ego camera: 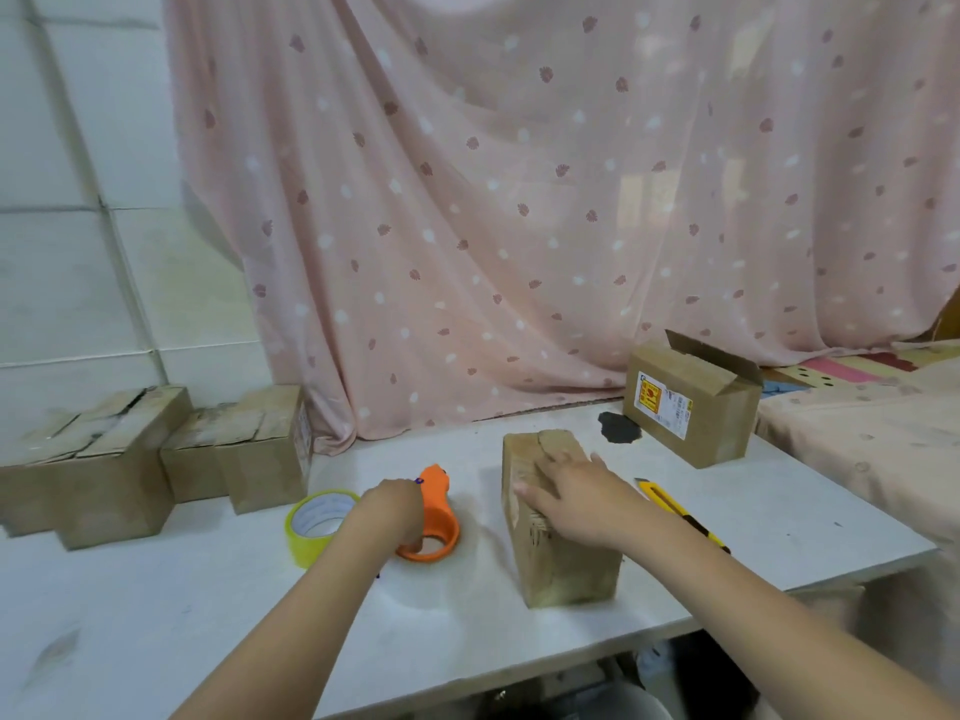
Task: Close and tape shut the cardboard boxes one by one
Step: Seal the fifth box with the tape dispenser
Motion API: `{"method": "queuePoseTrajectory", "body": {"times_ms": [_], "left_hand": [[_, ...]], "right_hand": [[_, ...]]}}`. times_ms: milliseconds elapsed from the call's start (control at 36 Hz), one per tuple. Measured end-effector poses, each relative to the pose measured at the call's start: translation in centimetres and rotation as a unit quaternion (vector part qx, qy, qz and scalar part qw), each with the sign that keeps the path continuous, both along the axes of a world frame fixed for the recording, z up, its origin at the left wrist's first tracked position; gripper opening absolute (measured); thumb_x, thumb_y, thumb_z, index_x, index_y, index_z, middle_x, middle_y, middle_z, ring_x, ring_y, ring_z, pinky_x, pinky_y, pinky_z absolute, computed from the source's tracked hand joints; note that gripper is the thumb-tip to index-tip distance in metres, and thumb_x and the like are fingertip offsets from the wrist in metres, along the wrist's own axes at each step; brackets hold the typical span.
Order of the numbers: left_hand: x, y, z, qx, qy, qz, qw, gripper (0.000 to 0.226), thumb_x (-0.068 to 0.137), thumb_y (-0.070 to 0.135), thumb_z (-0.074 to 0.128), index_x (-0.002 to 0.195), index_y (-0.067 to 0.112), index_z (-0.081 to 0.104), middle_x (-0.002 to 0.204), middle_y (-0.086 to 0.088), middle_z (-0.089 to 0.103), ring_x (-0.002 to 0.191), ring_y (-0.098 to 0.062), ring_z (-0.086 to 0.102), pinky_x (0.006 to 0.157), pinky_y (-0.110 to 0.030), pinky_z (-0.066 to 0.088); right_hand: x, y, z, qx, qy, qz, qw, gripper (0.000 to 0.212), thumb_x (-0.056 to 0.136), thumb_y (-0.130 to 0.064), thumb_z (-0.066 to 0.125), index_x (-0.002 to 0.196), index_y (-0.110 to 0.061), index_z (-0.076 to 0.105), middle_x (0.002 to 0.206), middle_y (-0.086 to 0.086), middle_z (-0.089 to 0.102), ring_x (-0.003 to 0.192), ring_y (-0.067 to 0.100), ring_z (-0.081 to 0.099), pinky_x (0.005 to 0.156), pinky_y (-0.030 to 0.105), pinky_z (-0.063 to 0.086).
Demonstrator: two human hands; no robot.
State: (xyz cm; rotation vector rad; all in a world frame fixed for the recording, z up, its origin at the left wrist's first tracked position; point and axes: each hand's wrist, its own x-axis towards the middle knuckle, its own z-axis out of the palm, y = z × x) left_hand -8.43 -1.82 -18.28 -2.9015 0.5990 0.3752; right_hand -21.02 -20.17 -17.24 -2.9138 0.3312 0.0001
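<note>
Head view shows the centre box (558, 517) on the worktop (779, 517) pressed closed under the flat, open right hand (574, 498) while the orange tape dispenser (436, 517) is gripped by the left hand (389, 511); taped boxes (104, 459) are stacked left, and one open-flapped box (691, 402) is judged outstanding.

A small brown cardboard box (558, 532) is standing mid-table with its top flaps closed. An orange tape dispenser (434, 517) is lying just left of it, and a yellowish tape roll (317, 524) is resting beside that. A labelled box (691, 405) is sitting at the back right, one flap sticking up. Closed boxes (156, 459) are sitting together at the left edge.
</note>
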Motion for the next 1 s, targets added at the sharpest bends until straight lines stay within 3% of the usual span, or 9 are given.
{"method": "queuePoseTrajectory", "body": {"times_ms": [167,250,306,444,528,611,694,806,1000], "left_hand": [[1.0,1.4,-2.5,-0.069,-0.039,0.046,0.996,0.028,0.093,0.014,0.06,0.12,0.008,0.057,0.117,-0.008,0.064,0.105,-0.024,0.065,0.07,-0.027,0.045],[1.1,1.6,-2.0,-0.127,-0.014,0.058,0.99,0.002,0.093,0.01,0.05,0.09,0.011,0.051,0.086,-0.001,0.055,0.076,-0.016,0.058,0.054,-0.019,0.037],[1.2,1.6,-1.7,-0.18,0.0,0.066,0.981,0.017,0.093,0.01,0.049,0.079,0.013,0.039,0.077,0.001,0.044,0.062,-0.011,0.045,0.047,-0.02,0.03],[1.4,2.2,-1.0,-0.282,0.006,0.063,0.957,0.023,0.093,0.013,0.054,0.101,0.009,0.032,0.082,-0.002,0.046,0.067,-0.013,0.047,0.049,-0.023,0.032],[1.7,2.8,-0.2,-0.348,0.004,0.057,0.936,0.028,0.09,0.015,0.059,0.108,0.006,0.039,0.086,-0.005,0.053,0.074,-0.02,0.051,0.057,-0.028,0.038],[1.8,3.3,0.9,-0.407,-0.012,0.047,0.912,0.023,0.088,0.017,0.063,0.106,0.007,0.053,0.088,-0.008,0.057,0.071,-0.021,0.052,0.06,-0.031,0.04],[1.4,3.5,2.4,-0.426,-0.041,0.024,0.904,0.013,0.087,0.016,0.064,0.094,0.007,0.057,0.073,-0.004,0.052,0.06,-0.017,0.047,0.051,-0.027,0.033],[0.9,3.3,4.0,-0.413,-0.09,-0.033,0.906,0.015,0.086,0.016,0.066,0.086,0.019,0.052,0.068,0.003,0.051,0.058,-0.01,0.048,0.046,-0.018,0.028],[0.8,2.9,3.7,-0.4,-0.13,-0.097,0.902,0.034,0.082,0.016,0.072,0.113,0.013,0.059,0.094,-0.001,0.065,0.08,-0.015,0.06,0.063,-0.018,0.043]], "right_hand": [[0.1,0.0,-0.9,-0.026,-0.018,0.013,0.999,0.07,0.104,-0.058,0.019,0.155,-0.011,0.028,0.163,0.01,0.025,0.153,0.023,0.014,0.125,0.046,0.0],[0.0,0.0,-0.7,-0.024,-0.015,0.022,0.999,0.068,0.104,-0.056,0.02,0.157,-0.013,0.025,0.164,0.009,0.021,0.153,0.023,0.012,0.124,0.047,-0.002],[0.0,0.1,-0.5,-0.02,-0.017,0.025,0.999,0.065,0.105,-0.054,0.021,0.157,-0.016,0.025,0.164,0.009,0.022,0.153,0.023,0.012,0.124,0.048,-0.002],[-0.2,0.4,0.7,0.024,-0.018,0.007,1.0,0.049,0.104,-0.048,0.034,0.144,-0.019,0.043,0.149,0.009,0.045,0.141,0.026,0.036,0.123,0.05,0.011],[-0.2,0.3,2.0,0.063,-0.059,-0.008,0.996,0.043,0.103,-0.039,0.046,0.14,-0.017,0.048,0.127,0.008,0.06,0.115,0.026,0.054,0.101,0.036,0.04],[0.2,0.4,3.6,0.115,-0.137,-0.025,0.984,0.046,0.1,-0.028,0.05,0.145,-0.019,0.047,0.127,0.009,0.064,0.113,0.024,0.059,0.088,0.029,0.046],[1.2,0.7,5.2,0.269,-0.192,-0.078,0.941,0.022,0.1,-0.021,0.051,0.118,-0.016,0.062,0.099,0.011,0.072,0.09,0.025,0.071,0.078,0.036,0.059],[2.6,1.3,6.5,0.569,-0.15,-0.135,0.797,0.022,0.099,-0.014,0.056,0.108,0.006,0.061,0.093,0.023,0.073,0.078,0.037,0.075,0.074,0.049,0.063],[4.1,1.9,7.3,0.656,-0.13,-0.134,0.731,0.029,0.101,-0.015,0.059,0.115,0.01,0.059,0.109,0.028,0.068,0.095,0.039,0.071,0.075,0.044,0.063]]}}
